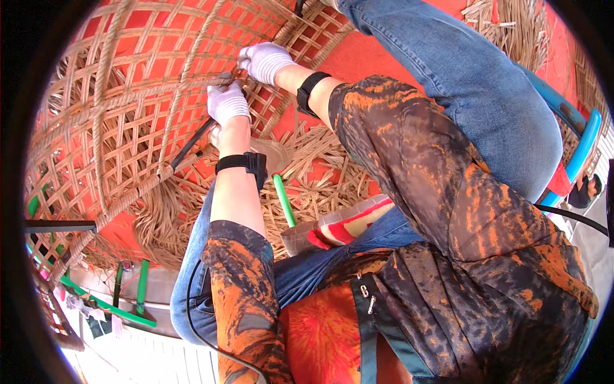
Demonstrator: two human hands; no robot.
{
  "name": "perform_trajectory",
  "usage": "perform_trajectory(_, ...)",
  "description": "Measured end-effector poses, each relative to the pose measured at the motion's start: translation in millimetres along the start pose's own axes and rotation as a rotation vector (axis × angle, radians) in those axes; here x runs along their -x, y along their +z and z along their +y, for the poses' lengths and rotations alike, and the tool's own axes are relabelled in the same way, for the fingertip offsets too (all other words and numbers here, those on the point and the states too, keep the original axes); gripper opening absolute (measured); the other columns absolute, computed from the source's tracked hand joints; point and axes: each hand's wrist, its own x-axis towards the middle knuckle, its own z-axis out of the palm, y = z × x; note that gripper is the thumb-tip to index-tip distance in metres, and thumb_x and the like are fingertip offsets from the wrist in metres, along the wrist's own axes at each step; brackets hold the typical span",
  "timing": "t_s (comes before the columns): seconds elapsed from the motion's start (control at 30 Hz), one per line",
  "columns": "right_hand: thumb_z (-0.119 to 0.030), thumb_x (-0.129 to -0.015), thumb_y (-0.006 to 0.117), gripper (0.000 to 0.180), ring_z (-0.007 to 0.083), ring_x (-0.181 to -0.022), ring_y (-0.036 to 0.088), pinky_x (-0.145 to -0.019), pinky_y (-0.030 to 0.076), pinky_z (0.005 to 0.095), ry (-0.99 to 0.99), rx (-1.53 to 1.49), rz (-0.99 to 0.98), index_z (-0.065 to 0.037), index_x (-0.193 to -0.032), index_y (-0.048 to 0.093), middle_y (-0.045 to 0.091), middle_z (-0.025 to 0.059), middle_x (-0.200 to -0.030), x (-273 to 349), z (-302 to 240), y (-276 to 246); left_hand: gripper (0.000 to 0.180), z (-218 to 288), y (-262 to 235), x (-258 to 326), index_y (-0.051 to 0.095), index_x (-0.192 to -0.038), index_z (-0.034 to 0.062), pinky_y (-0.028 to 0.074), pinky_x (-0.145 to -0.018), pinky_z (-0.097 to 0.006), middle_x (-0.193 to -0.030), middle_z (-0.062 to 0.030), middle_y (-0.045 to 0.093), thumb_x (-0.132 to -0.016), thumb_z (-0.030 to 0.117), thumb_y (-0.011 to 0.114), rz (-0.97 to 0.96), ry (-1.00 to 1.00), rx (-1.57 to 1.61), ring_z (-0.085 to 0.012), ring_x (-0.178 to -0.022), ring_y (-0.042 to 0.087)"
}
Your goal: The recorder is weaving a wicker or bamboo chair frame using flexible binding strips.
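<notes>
A large open lattice of flat brown woven strands (128, 137) stretches over the upper left, crossed by thicker twisted cords. At its right part, my left hand (228, 104) in a white striped glove is closed at the weave, with a brown strand (222, 79) at its fingers. Just above and to the right, my right hand (267, 62), gloved alike, has its fingers pinched together against the lattice. What lies between those fingertips is too small to make out. A dark frame bar (193, 144), partly wrapped in brown strand, runs down and left from beside my left hand.
Loose brown strands (320, 150) cover much of the red ground cloth (364, 61), with a heap (163, 221) below the lattice. A green tube (284, 200) stands near my legs. Blue tubing (585, 144) curves at the right. Someone sits at the far right edge.
</notes>
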Motion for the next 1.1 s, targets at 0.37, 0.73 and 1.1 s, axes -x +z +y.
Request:
perform_trajectory(0.37,-0.036,-0.085,0.060,0.032,0.0333,-0.093,0.062,-0.082,0.050,0.0436,0.249,-0.003,0.106,-0.011,-0.105,0.065,0.066,0.0131,-0.101,-2,9,12,0.021,61,-8,25,0.067,-0.102,0.0046,0.052,-0.072,-0.033,-0.090,-0.0128,0.069,-0.086,0.017,0.064,-0.258,0.022,-0.228,-0.0200,-0.082,0.066)
perform_trajectory(0.73,-0.038,-0.088,0.055,0.035,0.0323,-0.101,0.061,-0.085,0.049,0.0440,0.275,-0.025,-0.009,-0.011,-0.107,0.065,0.064,0.0127,-0.110,0,1,8,0.045,43,-14,11,0.066,-0.102,0.0032,0.049,-0.084,-0.041,-0.096,-0.0208,0.067,-0.091,0.043,0.048,-0.232,0.131,-0.955,-0.0328,-0.094,0.064)
perform_trajectory(1.1,-0.046,-0.084,0.055,0.046,0.0305,-0.102,0.062,-0.088,0.048,0.0406,0.101,0.018,-0.326,-0.005,-0.098,0.069,0.066,0.0155,-0.107,10,-23,17,0.029,66,-52,74,0.066,-0.099,0.0067,0.049,-0.081,-0.046,-0.096,-0.0212,0.065,-0.088,0.029,0.052,-0.491,0.252,-0.861,-0.0371,-0.091,0.063)
